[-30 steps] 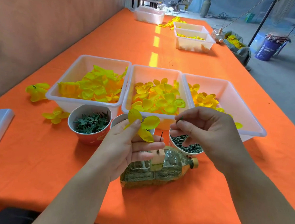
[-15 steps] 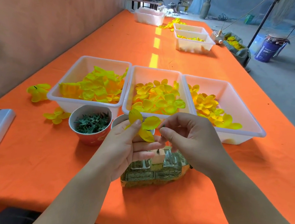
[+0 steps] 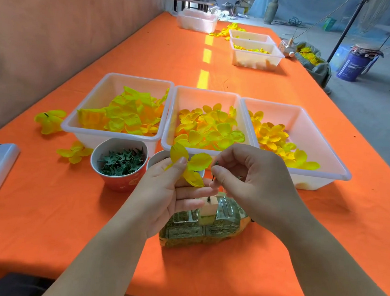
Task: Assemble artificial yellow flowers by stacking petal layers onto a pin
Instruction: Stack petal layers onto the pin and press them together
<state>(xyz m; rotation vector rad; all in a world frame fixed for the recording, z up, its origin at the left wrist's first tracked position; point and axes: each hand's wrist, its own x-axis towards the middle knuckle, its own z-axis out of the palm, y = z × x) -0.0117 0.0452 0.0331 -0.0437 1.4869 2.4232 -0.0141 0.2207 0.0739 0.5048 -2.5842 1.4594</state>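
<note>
- Hands working above an orange tablecloth (image 3: 44, 217): the left hand (image 3: 167, 192) is gripping a yellow petal layer (image 3: 191, 167) between thumb and curled fingers, just left of the right hand (image 3: 254, 183).
- The right hand is pinching a small dark green piece (image 3: 216, 163) between thumb and forefinger, directly above the pin (image 3: 208, 198).
- The pin is standing upright in a pale foam block (image 3: 208, 208) just beneath both hands' fingertips. The block is sitting on a plastic bottle (image 3: 194, 232) lying on its side.
- Beyond the hands, a left tray (image 3: 111, 134), middle tray (image 3: 207, 99) and right tray (image 3: 308, 124) are holding loose yellow petals.
- A paper cup (image 3: 119, 184) of green calyx pieces is standing just left of the left hand.
</note>
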